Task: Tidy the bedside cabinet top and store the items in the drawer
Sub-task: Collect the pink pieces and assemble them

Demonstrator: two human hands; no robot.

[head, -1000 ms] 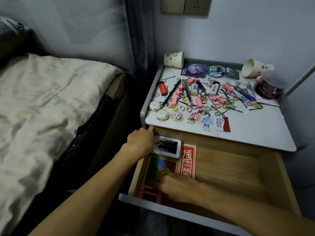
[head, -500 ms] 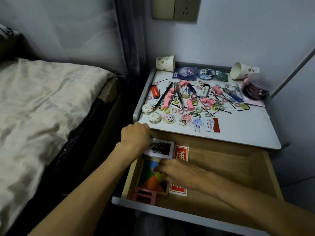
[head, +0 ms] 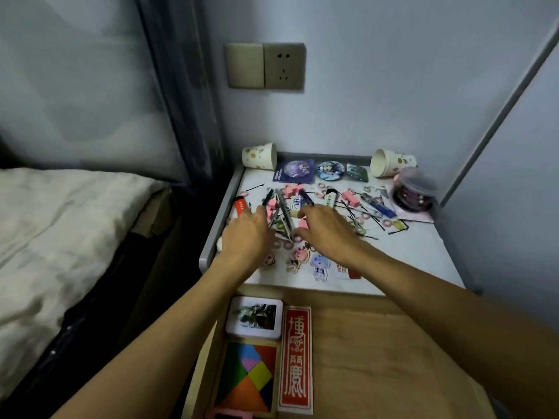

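The white cabinet top [head: 408, 255] carries a heap of pens [head: 282, 211], pink clips [head: 351, 197], small rings and black hairpins. My left hand [head: 251, 234] reaches over the heap's left side, fingers stretched out beside the pens. My right hand [head: 326, 231] hovers over the middle of the heap with loosely bent fingers, its thumb close to a pink piece [head: 303, 223]. Neither hand plainly holds anything. Below, the open wooden drawer [head: 378, 343] holds a white tin [head: 255, 317], a coloured tangram [head: 246, 376] and a red card pack [head: 295, 358].
Two tipped paper cups [head: 260, 155] [head: 393, 163] lie at the back, with a round badge [head: 330, 169] between them. A clear jar [head: 413, 192] stands at the right wall, an orange lighter [head: 241, 207] at the left rim. Cartoon charms [head: 320, 264] lie near the front. The bed [head: 60, 237] is on the left.
Both hands have left the drawer and moved up over the heap on the cabinet top. The tin, tangram and red pack stay in the drawer. The view has tilted upward.
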